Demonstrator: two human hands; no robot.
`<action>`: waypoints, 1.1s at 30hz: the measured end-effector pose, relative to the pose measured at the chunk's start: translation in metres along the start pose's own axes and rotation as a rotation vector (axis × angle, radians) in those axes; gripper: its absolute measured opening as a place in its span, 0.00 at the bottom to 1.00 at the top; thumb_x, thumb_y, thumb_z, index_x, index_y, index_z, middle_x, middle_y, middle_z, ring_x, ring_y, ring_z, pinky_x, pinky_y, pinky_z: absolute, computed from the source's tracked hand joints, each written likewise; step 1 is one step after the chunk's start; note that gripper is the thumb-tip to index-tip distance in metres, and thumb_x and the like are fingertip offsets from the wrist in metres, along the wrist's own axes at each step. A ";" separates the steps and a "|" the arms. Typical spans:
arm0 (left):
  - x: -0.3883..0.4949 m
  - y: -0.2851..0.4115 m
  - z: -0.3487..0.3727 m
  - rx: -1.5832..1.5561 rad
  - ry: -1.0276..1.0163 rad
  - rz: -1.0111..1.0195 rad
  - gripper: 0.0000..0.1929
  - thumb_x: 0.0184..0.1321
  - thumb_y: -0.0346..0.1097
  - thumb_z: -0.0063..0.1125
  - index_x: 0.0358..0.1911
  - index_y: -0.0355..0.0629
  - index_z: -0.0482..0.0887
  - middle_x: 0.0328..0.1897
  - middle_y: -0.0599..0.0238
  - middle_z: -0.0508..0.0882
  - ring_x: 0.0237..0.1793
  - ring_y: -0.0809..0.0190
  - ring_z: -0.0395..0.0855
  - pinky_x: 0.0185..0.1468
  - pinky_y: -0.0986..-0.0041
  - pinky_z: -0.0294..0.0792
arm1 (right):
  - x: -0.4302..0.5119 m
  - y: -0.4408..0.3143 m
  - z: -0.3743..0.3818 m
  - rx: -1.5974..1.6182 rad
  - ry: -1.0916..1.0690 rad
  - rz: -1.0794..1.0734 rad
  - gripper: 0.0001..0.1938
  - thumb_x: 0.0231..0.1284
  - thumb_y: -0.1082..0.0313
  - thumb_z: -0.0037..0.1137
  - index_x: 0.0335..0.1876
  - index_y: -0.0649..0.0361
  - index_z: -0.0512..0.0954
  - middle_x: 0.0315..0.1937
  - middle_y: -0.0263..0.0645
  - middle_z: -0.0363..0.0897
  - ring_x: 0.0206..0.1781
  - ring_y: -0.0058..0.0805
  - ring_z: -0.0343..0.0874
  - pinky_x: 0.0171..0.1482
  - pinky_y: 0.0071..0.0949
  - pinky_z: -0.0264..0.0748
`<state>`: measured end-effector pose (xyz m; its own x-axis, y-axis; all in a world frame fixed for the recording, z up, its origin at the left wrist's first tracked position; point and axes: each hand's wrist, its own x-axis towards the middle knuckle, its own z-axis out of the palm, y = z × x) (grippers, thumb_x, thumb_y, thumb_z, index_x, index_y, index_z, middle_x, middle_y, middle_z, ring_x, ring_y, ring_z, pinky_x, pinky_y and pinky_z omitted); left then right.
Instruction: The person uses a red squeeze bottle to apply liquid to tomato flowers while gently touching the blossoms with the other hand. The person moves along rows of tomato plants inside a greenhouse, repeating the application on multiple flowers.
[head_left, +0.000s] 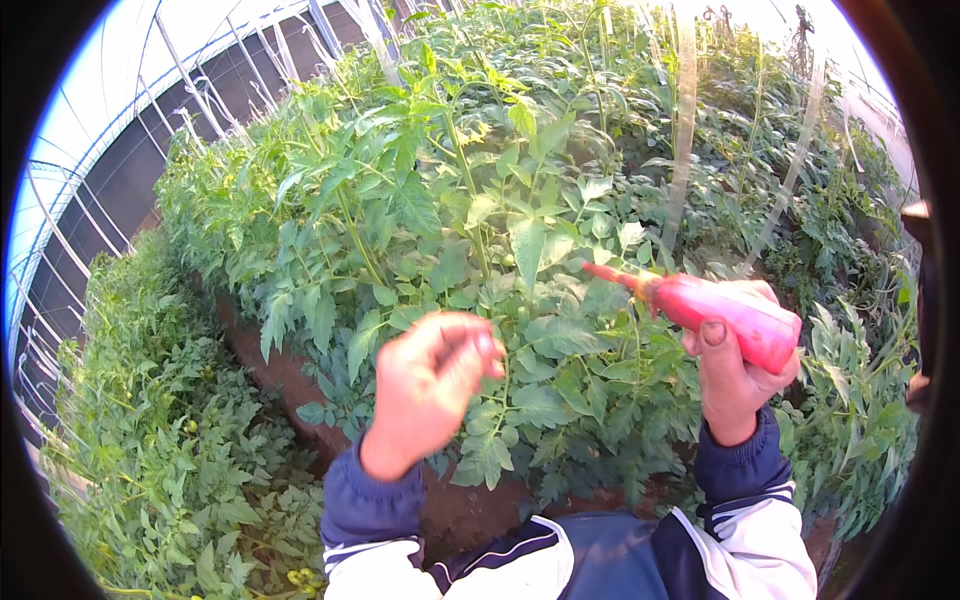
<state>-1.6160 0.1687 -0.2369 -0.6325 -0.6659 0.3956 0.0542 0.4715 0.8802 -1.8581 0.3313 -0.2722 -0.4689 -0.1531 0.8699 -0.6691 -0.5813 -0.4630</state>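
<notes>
My right hand (739, 367) grips a red plastic squeeze bottle (739, 319), tilted so that its narrow nozzle (611, 275) points left towards the tomato leaves. Yellowish residue marks the base of the nozzle. Blurred by motion, my left hand (435, 386) is raised in front of the foliage with its fingers curled towards the thumb; nothing shows between them. Just beyond both hands stands a leafy tomato plant (465, 187) with upright green stems. A small green tomato (508, 260) hangs among its leaves, left of the nozzle tip.
Another row of tomato plants (172, 420) lies to the left, with green tomatoes (304, 577) low down. Bare soil (262, 360) runs between the rows. Pale support strips (681, 127) hang among the plants. Curved greenhouse film (112, 67) and a dark wall (97, 165) stand behind.
</notes>
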 end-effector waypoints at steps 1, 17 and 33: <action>0.017 0.001 -0.003 -0.032 0.053 0.004 0.09 0.73 0.32 0.58 0.48 0.33 0.83 0.39 0.58 0.90 0.35 0.65 0.89 0.34 0.77 0.79 | 0.002 0.000 0.004 -0.041 0.002 0.002 0.17 0.63 0.67 0.71 0.49 0.70 0.79 0.44 0.48 0.80 0.30 0.26 0.81 0.30 0.23 0.77; 0.053 -0.057 -0.061 0.031 0.067 0.147 0.09 0.68 0.29 0.65 0.48 0.33 0.84 0.37 0.61 0.90 0.34 0.68 0.89 0.36 0.79 0.77 | -0.012 -0.001 0.035 0.140 0.125 0.160 0.21 0.64 0.59 0.70 0.50 0.70 0.78 0.42 0.47 0.83 0.27 0.22 0.81 0.26 0.17 0.76; 0.046 -0.133 -0.322 0.013 -0.093 0.467 0.06 0.65 0.20 0.63 0.43 0.29 0.84 0.34 0.54 0.90 0.33 0.64 0.90 0.38 0.73 0.83 | -0.007 -0.054 0.216 0.013 0.373 -0.055 0.11 0.71 0.65 0.61 0.51 0.63 0.78 0.32 0.37 0.84 0.21 0.20 0.74 0.25 0.25 0.72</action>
<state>-1.4033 -0.1109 -0.2518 -0.6095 -0.3266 0.7224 0.3399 0.7155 0.6103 -1.6940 0.1908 -0.2169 -0.6115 0.1790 0.7707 -0.6930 -0.5912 -0.4126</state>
